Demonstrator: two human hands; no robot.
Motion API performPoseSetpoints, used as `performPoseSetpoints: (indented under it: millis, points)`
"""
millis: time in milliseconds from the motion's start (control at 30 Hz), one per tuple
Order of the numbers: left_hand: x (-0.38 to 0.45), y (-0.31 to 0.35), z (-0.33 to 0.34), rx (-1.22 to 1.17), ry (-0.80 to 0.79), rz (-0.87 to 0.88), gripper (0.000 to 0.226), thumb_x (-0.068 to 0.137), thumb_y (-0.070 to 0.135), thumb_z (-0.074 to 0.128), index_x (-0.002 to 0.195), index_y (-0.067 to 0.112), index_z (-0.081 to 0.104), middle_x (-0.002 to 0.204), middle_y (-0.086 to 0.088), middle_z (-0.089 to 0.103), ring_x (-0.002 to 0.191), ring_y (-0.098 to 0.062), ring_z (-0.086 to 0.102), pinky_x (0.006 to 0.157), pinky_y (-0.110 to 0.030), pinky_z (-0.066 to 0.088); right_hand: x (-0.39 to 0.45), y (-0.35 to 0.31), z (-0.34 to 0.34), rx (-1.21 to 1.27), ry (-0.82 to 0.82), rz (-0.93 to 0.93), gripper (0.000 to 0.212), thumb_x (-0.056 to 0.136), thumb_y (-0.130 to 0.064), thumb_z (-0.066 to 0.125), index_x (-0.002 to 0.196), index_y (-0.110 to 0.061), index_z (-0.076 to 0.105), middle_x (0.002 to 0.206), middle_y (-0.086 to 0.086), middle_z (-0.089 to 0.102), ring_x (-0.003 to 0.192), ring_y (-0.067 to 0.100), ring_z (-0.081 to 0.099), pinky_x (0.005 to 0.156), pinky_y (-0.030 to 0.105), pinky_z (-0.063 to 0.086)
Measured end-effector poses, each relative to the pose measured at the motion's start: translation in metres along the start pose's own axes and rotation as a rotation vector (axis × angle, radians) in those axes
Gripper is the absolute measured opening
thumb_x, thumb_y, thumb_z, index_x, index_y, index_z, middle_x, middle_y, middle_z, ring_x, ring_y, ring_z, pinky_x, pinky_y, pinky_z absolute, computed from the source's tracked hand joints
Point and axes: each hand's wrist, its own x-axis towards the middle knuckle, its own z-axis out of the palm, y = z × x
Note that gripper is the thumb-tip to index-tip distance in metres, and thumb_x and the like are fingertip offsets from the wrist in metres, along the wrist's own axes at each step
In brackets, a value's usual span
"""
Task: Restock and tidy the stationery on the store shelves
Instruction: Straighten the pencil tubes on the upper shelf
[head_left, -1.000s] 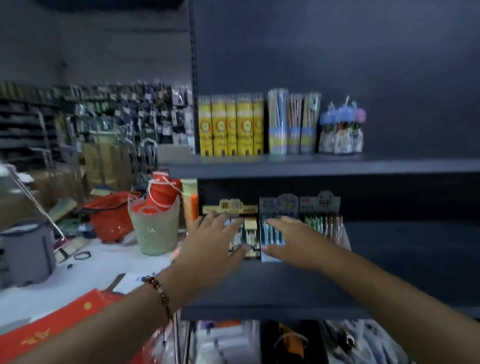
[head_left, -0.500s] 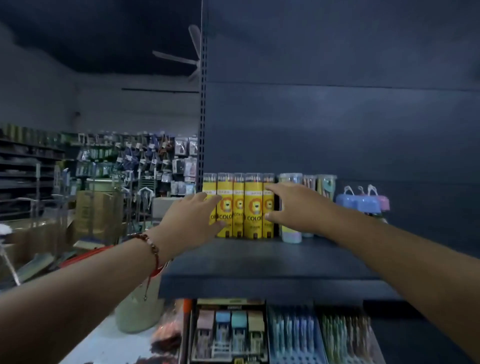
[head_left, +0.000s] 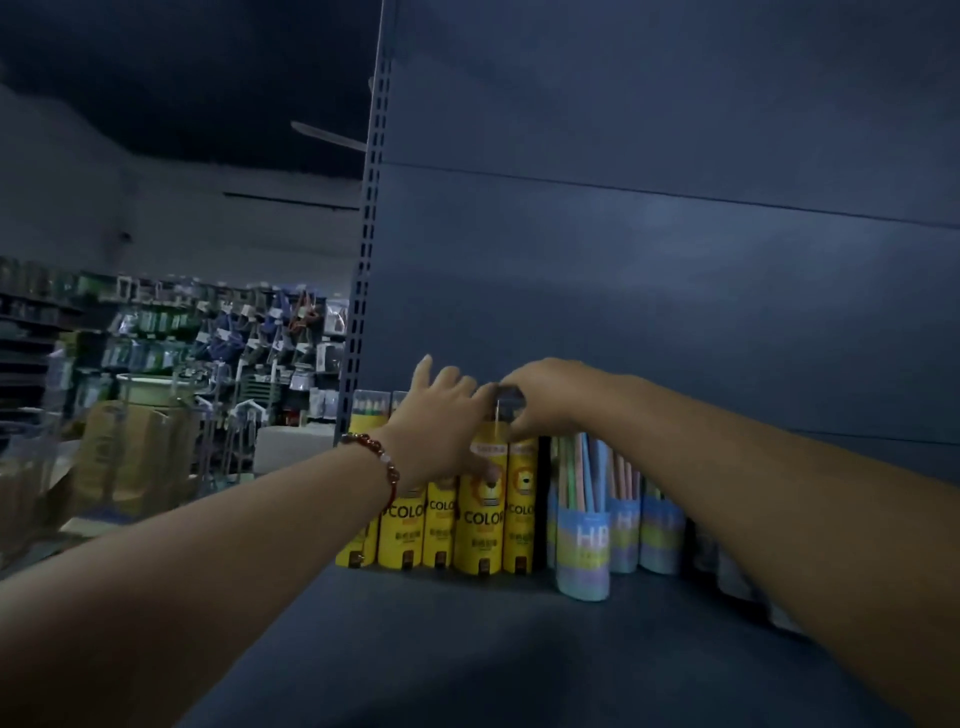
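Note:
A row of yellow colour-pencil tubes (head_left: 405, 530) stands at the back left of the dark shelf (head_left: 467, 654). One tube (head_left: 480, 525) sits slightly forward of the others. My left hand (head_left: 441, 421) reaches over the tops of the row, its thumb pressed on the front of that forward tube. My right hand (head_left: 550, 395) curls its fingers over the clear caps of the forward tube and its right neighbour (head_left: 522, 514). To the right of the yellow tubes stand pastel HB pencil tubes (head_left: 584, 551).
The shelf's dark back panel (head_left: 649, 286) rises behind the tubes, with a slotted upright (head_left: 370, 249) at its left edge. Beyond it to the left are cardboard boxes (head_left: 130, 452) and a wall of hanging packets (head_left: 234, 338). The front of the shelf is bare.
My view rose from the lower shelf to the upper one. Both hands left the pen display boxes, went up to the yellow tubes and closed on their tops.

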Motion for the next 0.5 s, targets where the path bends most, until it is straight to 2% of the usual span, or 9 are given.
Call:
performPoseSetpoints:
  millis: [100, 200, 367, 500]
  points:
    - [0.006, -0.007, 0.004, -0.056, 0.032, 0.047, 0.097, 0.066, 0.077, 0.062, 0.141, 0.021, 0.036, 0.132, 0.001, 0.053, 0.127, -0.023, 0.042, 0.113, -0.047, 0.020, 0.013, 0.004, 0.003, 0.007, -0.043, 0.034, 0.036, 0.078, -0.043, 0.075, 0.103, -0.019, 0.063, 0.098, 0.002, 0.064, 0.087, 0.022, 0.061, 0.069, 0.035, 0.044]
    - [0.005, -0.013, 0.011, -0.039, 0.067, 0.080, 0.086, 0.068, 0.074, 0.064, 0.132, 0.021, 0.040, 0.125, 0.002, 0.057, 0.120, -0.022, 0.047, 0.106, -0.041, 0.027, 0.019, 0.006, 0.008, -0.018, -0.064, 0.063, 0.035, 0.077, -0.039, 0.078, 0.101, -0.017, 0.065, 0.095, 0.004, 0.064, 0.084, 0.024, 0.061, 0.068, 0.034, 0.047]
    - [0.002, -0.007, 0.016, -0.103, 0.098, 0.036, 0.085, 0.070, 0.072, 0.065, 0.132, 0.020, 0.040, 0.129, 0.001, 0.055, 0.122, -0.022, 0.047, 0.104, -0.040, 0.030, 0.023, 0.005, 0.008, -0.066, -0.052, 0.088, 0.043, 0.075, -0.038, 0.080, 0.110, -0.017, 0.065, 0.105, 0.004, 0.064, 0.091, 0.023, 0.063, 0.075, 0.034, 0.052]
    - [0.001, -0.008, 0.017, -0.104, 0.113, 0.027, 0.090, 0.068, 0.075, 0.064, 0.136, 0.022, 0.037, 0.130, 0.002, 0.055, 0.122, -0.022, 0.047, 0.104, -0.040, 0.030, 0.018, 0.005, 0.004, -0.054, -0.028, 0.049, 0.048, 0.074, -0.036, 0.082, 0.113, -0.015, 0.062, 0.110, 0.005, 0.064, 0.097, 0.024, 0.062, 0.071, 0.032, 0.047]
